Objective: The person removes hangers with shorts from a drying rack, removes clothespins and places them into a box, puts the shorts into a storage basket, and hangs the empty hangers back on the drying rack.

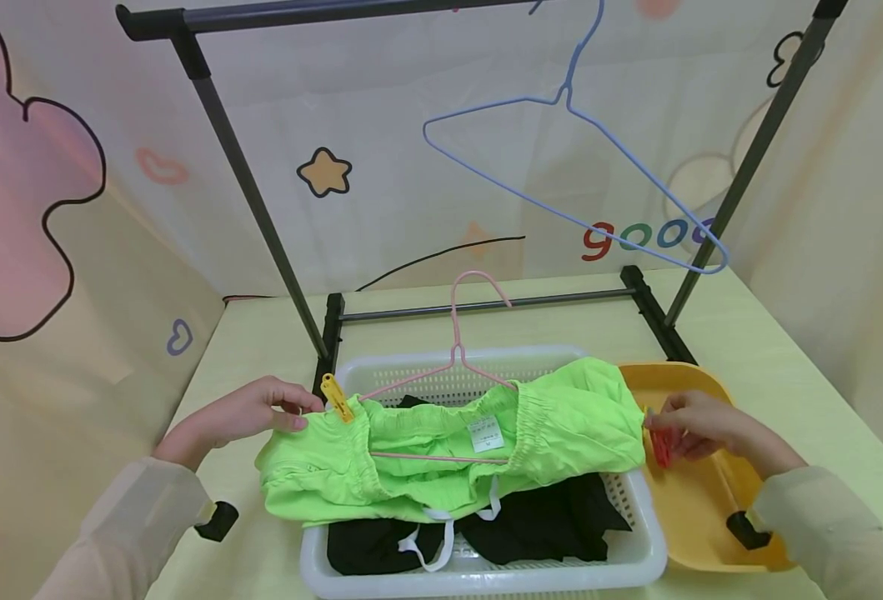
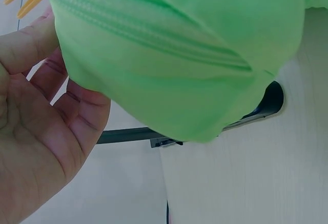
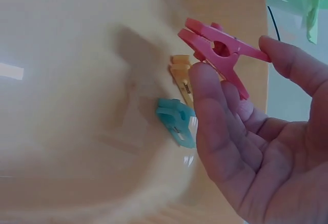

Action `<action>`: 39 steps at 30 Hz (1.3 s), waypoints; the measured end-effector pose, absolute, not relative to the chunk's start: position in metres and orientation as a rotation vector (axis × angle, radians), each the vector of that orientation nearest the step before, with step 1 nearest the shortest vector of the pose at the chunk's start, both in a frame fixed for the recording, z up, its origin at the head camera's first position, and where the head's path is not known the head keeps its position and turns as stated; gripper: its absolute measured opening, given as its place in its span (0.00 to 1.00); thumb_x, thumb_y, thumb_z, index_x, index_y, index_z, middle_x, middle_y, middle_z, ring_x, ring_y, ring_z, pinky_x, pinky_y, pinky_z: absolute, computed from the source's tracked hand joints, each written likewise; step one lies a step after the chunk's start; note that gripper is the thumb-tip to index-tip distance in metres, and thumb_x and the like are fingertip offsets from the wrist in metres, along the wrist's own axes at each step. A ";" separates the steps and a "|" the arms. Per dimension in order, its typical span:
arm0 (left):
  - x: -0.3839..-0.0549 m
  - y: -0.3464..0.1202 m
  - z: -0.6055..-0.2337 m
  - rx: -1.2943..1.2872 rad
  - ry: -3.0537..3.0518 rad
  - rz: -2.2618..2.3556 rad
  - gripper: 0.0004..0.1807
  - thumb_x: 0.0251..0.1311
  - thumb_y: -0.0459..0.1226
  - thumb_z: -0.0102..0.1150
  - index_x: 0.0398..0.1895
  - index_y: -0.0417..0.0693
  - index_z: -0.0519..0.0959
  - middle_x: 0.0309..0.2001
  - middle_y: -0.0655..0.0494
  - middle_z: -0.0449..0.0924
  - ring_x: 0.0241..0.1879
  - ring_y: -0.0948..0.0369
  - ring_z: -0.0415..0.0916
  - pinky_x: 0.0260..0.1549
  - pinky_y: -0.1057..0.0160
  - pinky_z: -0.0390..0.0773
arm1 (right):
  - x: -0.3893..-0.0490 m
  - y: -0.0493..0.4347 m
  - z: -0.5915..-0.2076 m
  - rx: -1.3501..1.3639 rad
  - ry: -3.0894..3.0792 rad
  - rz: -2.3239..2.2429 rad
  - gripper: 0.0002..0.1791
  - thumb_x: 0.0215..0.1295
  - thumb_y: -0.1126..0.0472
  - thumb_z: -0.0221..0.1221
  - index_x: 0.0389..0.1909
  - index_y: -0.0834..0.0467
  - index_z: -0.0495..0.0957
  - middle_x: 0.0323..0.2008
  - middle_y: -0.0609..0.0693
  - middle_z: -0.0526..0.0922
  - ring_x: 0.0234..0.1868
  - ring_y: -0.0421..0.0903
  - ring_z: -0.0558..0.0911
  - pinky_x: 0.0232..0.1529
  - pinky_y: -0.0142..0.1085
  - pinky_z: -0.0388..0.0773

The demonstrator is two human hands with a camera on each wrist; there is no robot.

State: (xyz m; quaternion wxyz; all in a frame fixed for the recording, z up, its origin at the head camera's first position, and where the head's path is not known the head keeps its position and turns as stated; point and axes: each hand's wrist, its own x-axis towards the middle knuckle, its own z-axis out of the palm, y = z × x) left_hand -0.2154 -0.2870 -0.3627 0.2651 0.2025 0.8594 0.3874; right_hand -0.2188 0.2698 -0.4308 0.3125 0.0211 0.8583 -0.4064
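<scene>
Bright green shorts (image 1: pixel 441 450) with a white drawstring hang on a pink hanger (image 1: pixel 456 333), its hook pointing up. A yellow clothespin (image 1: pixel 338 398) clips the waistband on the left side. My left hand (image 1: pixel 264 410) pinches the shorts' upper left edge; the left wrist view shows its fingers against the green cloth (image 2: pixel 169 75). Over the yellow tray, my right hand (image 1: pixel 699 427) holds a red clothespin (image 3: pixel 218 52) between thumb and fingers. Below it, a teal clothespin (image 3: pixel 176 121) and a yellow-orange clothespin (image 3: pixel 181 75) lie in the tray.
Under the shorts stands a white basket (image 1: pixel 486 583) with black clothing (image 1: pixel 546 521) inside. The yellow tray (image 1: pixel 741 533) sits to its right. Behind rises a black rack (image 1: pixel 253 183), with a blue hanger (image 1: pixel 516 193) on its top bar.
</scene>
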 end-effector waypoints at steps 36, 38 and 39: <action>-0.215 -0.287 -0.363 0.556 2.321 1.049 0.17 0.54 0.32 0.53 0.47 0.36 0.74 0.48 0.43 0.75 0.50 0.52 0.70 0.46 0.59 0.70 | -0.205 0.252 -0.459 0.060 2.329 -0.915 0.10 0.53 0.59 0.55 0.21 0.63 0.71 0.09 0.49 0.75 0.11 0.41 0.76 0.16 0.35 0.75; -0.215 -0.287 -0.363 0.553 2.320 1.052 0.17 0.54 0.32 0.54 0.47 0.37 0.74 0.48 0.43 0.75 0.50 0.52 0.70 0.47 0.59 0.69 | -0.205 0.251 -0.459 0.075 2.326 -0.912 0.10 0.53 0.60 0.54 0.22 0.63 0.71 0.10 0.49 0.75 0.11 0.41 0.76 0.16 0.35 0.75; -0.215 -0.287 -0.363 0.552 2.321 1.052 0.17 0.54 0.32 0.54 0.47 0.37 0.74 0.48 0.43 0.75 0.50 0.52 0.69 0.47 0.59 0.69 | -0.205 0.250 -0.460 0.082 2.328 -0.907 0.10 0.53 0.60 0.54 0.21 0.63 0.71 0.09 0.49 0.75 0.11 0.41 0.76 0.16 0.35 0.75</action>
